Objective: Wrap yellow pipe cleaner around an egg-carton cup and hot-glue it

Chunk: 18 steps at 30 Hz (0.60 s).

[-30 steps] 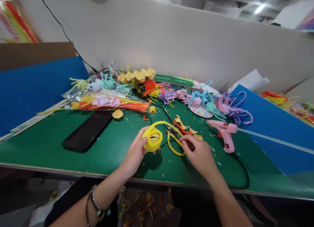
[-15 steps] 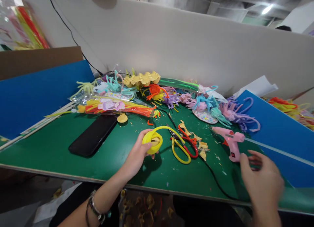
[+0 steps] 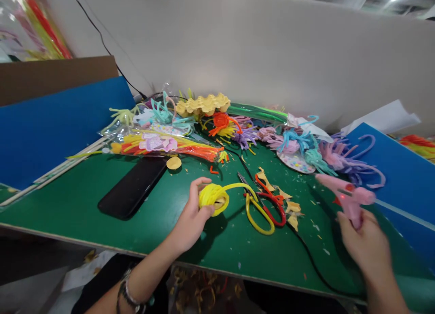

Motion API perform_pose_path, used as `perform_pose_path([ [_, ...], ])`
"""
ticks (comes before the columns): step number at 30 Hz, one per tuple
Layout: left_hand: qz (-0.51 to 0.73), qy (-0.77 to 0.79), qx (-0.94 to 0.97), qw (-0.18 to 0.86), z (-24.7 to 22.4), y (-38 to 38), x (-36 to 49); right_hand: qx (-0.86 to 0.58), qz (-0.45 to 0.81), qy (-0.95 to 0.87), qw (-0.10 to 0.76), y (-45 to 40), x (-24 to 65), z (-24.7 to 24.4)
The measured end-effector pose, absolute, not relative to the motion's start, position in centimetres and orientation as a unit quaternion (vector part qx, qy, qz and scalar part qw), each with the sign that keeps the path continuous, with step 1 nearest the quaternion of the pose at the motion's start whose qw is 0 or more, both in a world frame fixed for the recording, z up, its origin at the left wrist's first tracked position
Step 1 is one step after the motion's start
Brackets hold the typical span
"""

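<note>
- The right hand [image 3: 369,243], at the strand a second ago and then empty beside the gun, is now closed around the handle of the pink glue gun [image 3: 346,196].
- The gun, on the right side of the green table [image 3: 163,228], seems raised slightly off the surface, its nozzle pointing left and away; a pale glue stick [image 3: 404,216] runs out behind it.
- The left hand [image 3: 192,221] keeps its grip on the yellow coil [image 3: 211,198], thumb on the near side, fingers behind; the coil is at the near middle, above the table, and looks turned a little.
- Its loose strand [image 3: 238,185] now arches freely to the right, ending over the scissors [image 3: 261,209]; whether it touches them I cannot tell.
- I judge that the work has passed from handling the strand to readying the glue, with the unwound tail not yet fixed.
- The gun's tip is well apart from the coil.
</note>
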<state>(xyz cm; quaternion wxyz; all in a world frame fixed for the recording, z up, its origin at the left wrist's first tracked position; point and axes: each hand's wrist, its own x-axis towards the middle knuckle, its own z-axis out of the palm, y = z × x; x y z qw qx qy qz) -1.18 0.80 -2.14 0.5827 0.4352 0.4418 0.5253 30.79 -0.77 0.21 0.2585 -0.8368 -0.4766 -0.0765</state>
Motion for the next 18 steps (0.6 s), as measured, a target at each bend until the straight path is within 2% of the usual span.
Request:
perform_pose_path([
  [3,0.500,0.400,0.374,0.670,-1.7,0.8,-1.3,-0.864,-0.059,-0.380,0.324,-1.5,28.5,2.7],
  [6,0.491,0.359,0.334,0.720,-1.6,1.0,-1.2,-0.840,-0.045,-0.408,0.356,-2.4,25.3,4.1],
  [12,0.498,0.335,0.366,0.711,-2.4,1.1,-1.4,-0.753,0.035,-0.506,0.419,-3.3,18.9,2.9],
  [18,0.494,0.297,0.425,0.698,-2.3,0.4,-2.0,-0.704,0.067,-0.572,0.415,-2.7,16.8,2.4],
])
